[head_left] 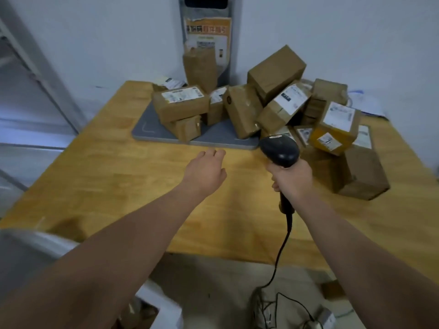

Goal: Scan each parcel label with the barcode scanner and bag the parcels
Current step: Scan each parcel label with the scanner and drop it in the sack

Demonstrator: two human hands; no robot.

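— Can any of the writing be read?

— No. The parcels carry white printed labels, and I count at least six facing up, but the print on all of them is blurred. One yellow parcel on the right of the heap shows two labels. An orange poster on the grey column behind has a row of large characters, and those are too soft to read as well.

— How many parcels are there?

— At least a dozen brown cartons, but they overlap, so I cannot give an exact count. They are heaped at the far side of the wooden worktop, some on a grey mat and the rest to its right.

— And the scanner?

— There is one black barcode scanner, with its head just in front of the heap. The right hand grips its handle with the fingers wrapped round it. One black cable drops from the handle to the floor.

— And the other hand?

— The left hand hovers over the worktop near the mat's front edge. Its fingers are loose and hold nothing.
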